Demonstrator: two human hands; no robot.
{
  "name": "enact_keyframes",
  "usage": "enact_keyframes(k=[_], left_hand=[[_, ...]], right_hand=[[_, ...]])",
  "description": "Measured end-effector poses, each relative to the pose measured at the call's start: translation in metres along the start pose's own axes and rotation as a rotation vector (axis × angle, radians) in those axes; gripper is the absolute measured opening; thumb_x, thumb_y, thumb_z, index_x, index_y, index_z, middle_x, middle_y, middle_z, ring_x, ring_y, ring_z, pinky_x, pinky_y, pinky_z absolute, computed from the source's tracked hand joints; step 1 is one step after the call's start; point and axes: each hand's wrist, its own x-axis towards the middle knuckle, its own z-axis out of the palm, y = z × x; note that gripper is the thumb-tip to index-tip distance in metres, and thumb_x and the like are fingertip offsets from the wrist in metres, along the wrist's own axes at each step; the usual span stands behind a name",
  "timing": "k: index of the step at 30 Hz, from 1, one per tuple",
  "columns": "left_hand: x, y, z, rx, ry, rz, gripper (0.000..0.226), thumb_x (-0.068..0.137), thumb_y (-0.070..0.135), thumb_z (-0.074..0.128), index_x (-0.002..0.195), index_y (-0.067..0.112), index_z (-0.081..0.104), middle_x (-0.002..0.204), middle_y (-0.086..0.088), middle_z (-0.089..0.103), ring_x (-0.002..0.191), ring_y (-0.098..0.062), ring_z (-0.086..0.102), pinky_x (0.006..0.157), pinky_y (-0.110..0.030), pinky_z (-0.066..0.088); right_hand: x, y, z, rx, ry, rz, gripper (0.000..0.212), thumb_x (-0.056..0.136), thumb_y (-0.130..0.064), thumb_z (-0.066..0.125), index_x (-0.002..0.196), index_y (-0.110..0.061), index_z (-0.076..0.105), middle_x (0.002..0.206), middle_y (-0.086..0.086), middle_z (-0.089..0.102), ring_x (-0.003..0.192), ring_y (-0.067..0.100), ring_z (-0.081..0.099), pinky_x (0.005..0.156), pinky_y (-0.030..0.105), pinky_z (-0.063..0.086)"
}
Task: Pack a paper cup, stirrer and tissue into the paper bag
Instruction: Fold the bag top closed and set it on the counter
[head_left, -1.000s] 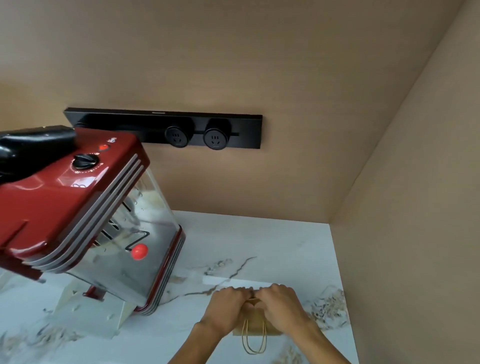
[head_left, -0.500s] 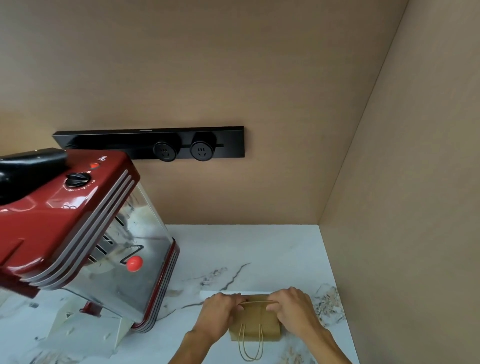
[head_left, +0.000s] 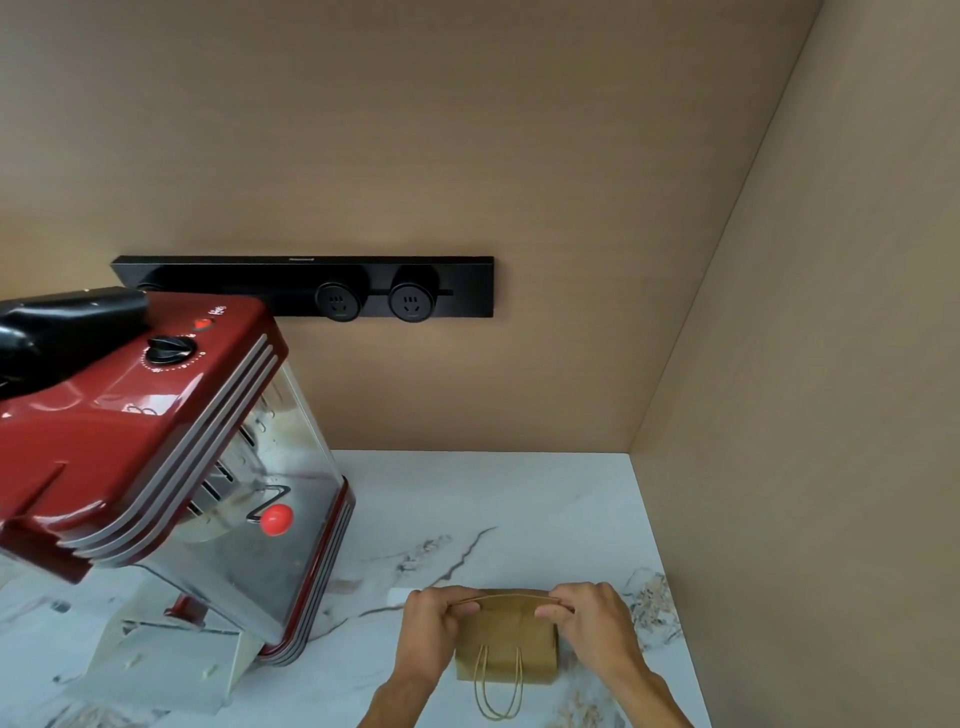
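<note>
Head view, looking forward and down at a marble counter (head_left: 519, 499) set into a tan-walled corner. The paper bag (head_left: 506, 647) lies flat near the front edge, right of centre, its twine handles (head_left: 498, 686) trailing toward the viewer. The left hand (head_left: 431, 623) pinches the left end of the bag's far rim, and the right hand (head_left: 592, 621) pinches the right end; both are closed on the paper, thumbs underneath. A second ago the two hands were bunched together over the middle of the rim; half a second ago they had begun to part; now they sit at opposite corners, with the rim drawn taut between them. This reads as the mouth being pulled open, a preparatory step: nothing appears packed yet. No cup or stirrer shows in the frame; a thin white edge (head_left: 402, 596), just beyond the left hand, may be a tissue or card, though this cannot be settled. A red popcorn machine (head_left: 156, 447) stands at the far left, well apart from the bag, and a black socket strip (head_left: 311, 286) is mounted on the back wall.
</note>
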Motion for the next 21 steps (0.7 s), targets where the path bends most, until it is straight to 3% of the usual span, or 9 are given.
enact_keyframes(k=[3, 8, 11, 14, 18, 21], left_hand=[[-0.003, -0.002, -0.001, -0.019, 0.034, 0.04, 0.043, 0.083, -0.009, 0.068, 0.088, 0.032, 0.079, 0.077, 0.038, 0.07, 0.084, 0.012, 0.067, 0.083, -0.011, 0.052], [-0.005, -0.008, -0.007, 0.105, 0.012, 0.284, 0.064, 0.079, -0.016, 0.059, 0.105, 0.04, 0.074, 0.09, 0.047, 0.063, 0.094, 0.015, 0.064, 0.083, -0.004, 0.046], [-0.005, -0.012, -0.007, 0.129, 0.012, 0.345, 0.068, 0.071, -0.015, 0.054, 0.109, 0.038, 0.073, 0.097, 0.035, 0.069, 0.097, 0.013, 0.062, 0.085, -0.009, 0.049], [-0.007, -0.012, -0.011, 0.147, -0.024, 0.384, 0.061, 0.07, -0.003, 0.046, 0.112, 0.034, 0.073, 0.099, 0.019, 0.073, 0.096, 0.009, 0.063, 0.081, -0.012, 0.052], [-0.008, -0.019, -0.012, 0.188, -0.046, 0.39, 0.064, 0.071, -0.002, 0.044, 0.119, 0.032, 0.069, 0.107, 0.016, 0.071, 0.101, 0.009, 0.061, 0.086, -0.009, 0.048], [-0.005, -0.023, -0.009, 0.229, -0.031, 0.388, 0.068, 0.068, -0.008, 0.048, 0.119, 0.032, 0.069, 0.108, 0.018, 0.071, 0.102, 0.008, 0.062, 0.09, -0.008, 0.046]], right_hand=[[-0.002, 0.002, 0.003, -0.008, 0.016, -0.028, 0.038, 0.085, -0.049, 0.066, 0.074, -0.014, 0.06, 0.051, -0.001, 0.047, 0.058, 0.018, 0.045, 0.055, 0.029, 0.038], [-0.002, 0.007, 0.008, -0.066, 0.064, -0.087, 0.027, 0.089, -0.039, 0.062, 0.075, -0.016, 0.059, 0.054, 0.001, 0.051, 0.059, 0.024, 0.051, 0.055, 0.028, 0.044], [-0.002, 0.01, 0.012, -0.092, 0.089, -0.13, 0.016, 0.087, -0.036, 0.06, 0.081, -0.022, 0.063, 0.063, 0.0, 0.066, 0.067, 0.023, 0.063, 0.059, 0.028, 0.048], [-0.002, 0.014, 0.017, -0.149, 0.073, -0.168, 0.014, 0.087, -0.035, 0.059, 0.091, -0.026, 0.069, 0.068, -0.001, 0.069, 0.069, 0.021, 0.065, 0.061, 0.029, 0.053], [-0.003, 0.017, 0.02, -0.116, 0.069, -0.219, 0.01, 0.082, -0.021, 0.065, 0.086, -0.028, 0.071, 0.062, -0.004, 0.064, 0.063, 0.015, 0.061, 0.056, 0.025, 0.053], [-0.002, 0.016, 0.016, -0.057, 0.08, -0.228, 0.012, 0.088, -0.027, 0.061, 0.091, -0.027, 0.072, 0.071, -0.001, 0.066, 0.07, 0.017, 0.063, 0.063, 0.026, 0.053]])
